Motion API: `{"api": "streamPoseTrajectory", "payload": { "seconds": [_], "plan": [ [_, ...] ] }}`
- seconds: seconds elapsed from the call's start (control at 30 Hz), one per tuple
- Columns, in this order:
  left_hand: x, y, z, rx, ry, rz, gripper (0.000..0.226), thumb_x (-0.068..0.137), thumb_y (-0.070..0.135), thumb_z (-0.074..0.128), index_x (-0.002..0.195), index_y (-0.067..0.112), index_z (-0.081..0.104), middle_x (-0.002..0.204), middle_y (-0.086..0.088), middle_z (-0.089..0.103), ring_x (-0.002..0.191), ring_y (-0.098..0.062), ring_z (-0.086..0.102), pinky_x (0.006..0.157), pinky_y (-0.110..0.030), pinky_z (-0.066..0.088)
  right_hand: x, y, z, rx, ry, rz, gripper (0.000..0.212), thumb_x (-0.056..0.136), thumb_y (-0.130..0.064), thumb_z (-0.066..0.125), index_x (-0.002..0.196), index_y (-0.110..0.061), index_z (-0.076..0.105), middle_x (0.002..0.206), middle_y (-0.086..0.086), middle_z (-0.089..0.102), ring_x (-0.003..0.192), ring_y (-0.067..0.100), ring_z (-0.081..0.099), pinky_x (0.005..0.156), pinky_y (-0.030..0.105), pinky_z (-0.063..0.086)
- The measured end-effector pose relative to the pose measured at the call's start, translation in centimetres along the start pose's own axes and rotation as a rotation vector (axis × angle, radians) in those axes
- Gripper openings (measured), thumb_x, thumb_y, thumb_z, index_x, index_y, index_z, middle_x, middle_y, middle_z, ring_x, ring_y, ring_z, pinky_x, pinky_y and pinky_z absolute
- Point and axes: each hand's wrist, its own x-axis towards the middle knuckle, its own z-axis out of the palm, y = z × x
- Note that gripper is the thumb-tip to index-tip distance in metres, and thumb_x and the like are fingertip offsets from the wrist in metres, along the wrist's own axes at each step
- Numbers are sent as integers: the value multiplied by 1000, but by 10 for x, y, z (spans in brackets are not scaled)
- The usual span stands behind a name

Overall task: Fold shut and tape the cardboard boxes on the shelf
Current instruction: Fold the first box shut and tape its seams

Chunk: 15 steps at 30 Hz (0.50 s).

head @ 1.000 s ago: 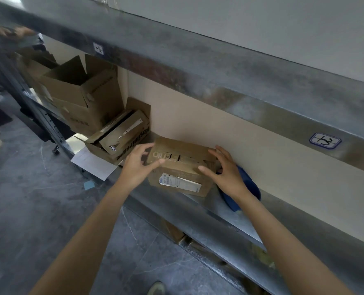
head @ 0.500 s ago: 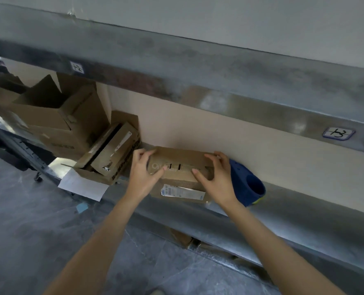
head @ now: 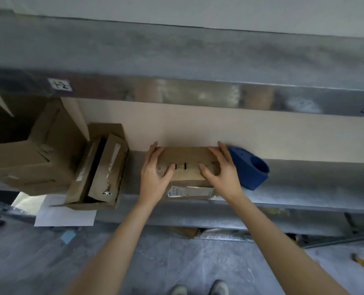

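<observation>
A small brown cardboard box with a white label on its front sits on the metal shelf, back against the beige wall. My left hand lies over its left end, fingers reaching the back edge and thumb flat on the top. At the right end my right hand lies the same way. Both hands press on the closed top flaps. To the left, a medium box leans on its side, partly open. A large open box stands at far left.
A blue plastic object with a round hole sits right against the small box. A white sheet hangs over the shelf edge at left. The upper shelf beam overhangs. A yellow tool lies on the floor at right.
The view has swung to face the shelf squarely. Both hands have slid from the box's ends onto its top, and the box now sits square against the wall.
</observation>
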Motion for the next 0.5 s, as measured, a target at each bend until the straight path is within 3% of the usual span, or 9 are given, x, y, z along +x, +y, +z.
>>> {"api": "streamPoseTrajectory", "payload": {
  "seconds": [0.1,0.23,0.33,0.4,0.5],
  "plan": [
    [1,-2,2,-31,15,-6,54,83,8,75,133,4,56,153,-6,41,142,-20,38,117,-22,28,3,-1,-1,5,-15,14,55,89,-35,69,139,-21,50,159,-4,25,134,-6,25,102,5,24],
    [2,-5,2,-52,-24,17,54,85,12,75,135,7,56,156,-4,37,147,-18,30,117,-13,20,2,-2,-3,12,-29,13,53,89,-32,69,138,-22,51,155,-6,29,134,-4,28,102,3,24],
    [5,-12,0,-30,-77,125,48,86,18,75,131,8,62,150,-1,46,151,-19,20,119,-19,19,2,-2,-2,3,-39,-49,45,91,-26,68,134,-20,58,151,-7,39,142,11,30,114,22,28],
    [6,-13,-1,-12,-95,166,44,85,19,75,127,8,66,142,2,54,151,-21,21,120,-20,20,2,-2,-3,-40,-55,-105,40,92,-22,66,132,-19,61,146,-5,46,143,22,32,120,35,22],
    [8,-14,-1,-9,-89,196,42,84,15,76,124,8,68,137,2,59,149,-23,26,120,-22,21,3,-1,-2,-39,-48,-125,38,92,-19,66,130,-19,63,144,-4,50,141,24,35,122,36,17]
  ]
}}
